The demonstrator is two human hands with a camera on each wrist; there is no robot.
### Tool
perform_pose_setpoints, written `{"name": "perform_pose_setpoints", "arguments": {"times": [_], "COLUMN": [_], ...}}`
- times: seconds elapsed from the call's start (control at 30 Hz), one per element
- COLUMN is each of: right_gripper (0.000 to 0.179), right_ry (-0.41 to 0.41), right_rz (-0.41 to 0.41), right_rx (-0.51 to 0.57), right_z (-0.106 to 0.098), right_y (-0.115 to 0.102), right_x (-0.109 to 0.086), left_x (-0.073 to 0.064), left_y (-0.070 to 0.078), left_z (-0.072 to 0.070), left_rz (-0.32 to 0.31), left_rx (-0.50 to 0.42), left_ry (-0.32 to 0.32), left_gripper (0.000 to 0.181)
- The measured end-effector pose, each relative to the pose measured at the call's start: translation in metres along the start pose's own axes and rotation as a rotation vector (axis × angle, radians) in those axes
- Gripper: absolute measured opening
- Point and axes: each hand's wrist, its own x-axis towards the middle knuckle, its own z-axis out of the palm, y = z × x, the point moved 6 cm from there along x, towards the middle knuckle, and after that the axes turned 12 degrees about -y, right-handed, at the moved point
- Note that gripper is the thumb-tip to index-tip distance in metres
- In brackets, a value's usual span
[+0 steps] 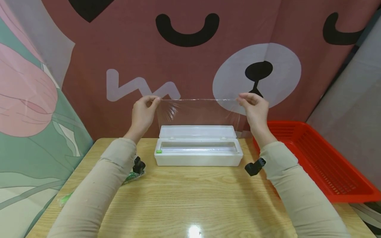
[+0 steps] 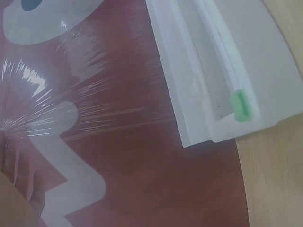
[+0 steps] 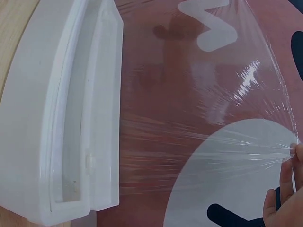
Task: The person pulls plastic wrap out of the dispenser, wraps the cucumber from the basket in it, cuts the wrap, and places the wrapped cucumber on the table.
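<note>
A clear sheet of plastic wrap [image 1: 196, 112] stretches upright between both hands, above and behind a white wrap dispenser box [image 1: 198, 161]. My left hand [image 1: 143, 110] pinches its upper left corner between thumb and fingertips. The upper right corner is pinched by my right hand [image 1: 255, 109] in the same way. Creases fan out from each pinch in the wrist views. The dispenser's lid [image 1: 197, 132] stands raised at the back, and a roll of wrap [image 1: 197, 149] shows inside. A green slider [image 2: 241, 105] sits at the left end of the front edge.
A red plastic basket [image 1: 330, 158] stands on the right of the wooden table [image 1: 184, 195]. Something green in clear wrapping [image 1: 134, 176] lies partly hidden by the left forearm. A printed curtain [image 1: 134, 43] hangs just behind the table.
</note>
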Motion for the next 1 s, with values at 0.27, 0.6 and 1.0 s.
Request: {"name": "perform_pose_setpoints", "arguments": {"times": [0.27,0.6,1.0], "right_gripper": [0.019,0.021,0.026], "right_ry": [0.003,0.002,0.005], "right_rz": [-0.004,-0.010,-0.019], "right_rx": [0.019,-0.005,-0.030], "right_z": [0.000,-0.001,-0.001], "right_y": [-0.004,-0.008,-0.011], "right_x": [0.002,0.002,0.005], "left_x": [-0.001,0.001,0.001], "left_y": [0.003,0.006,0.010], "left_z": [-0.003,-0.003,-0.007], "left_rz": [0.002,0.005,0.016], "left_rx": [0.008,0.011,0.003], "left_ry": [0.002,0.007,0.021], "left_gripper": [0.036,0.037,0.038]}}
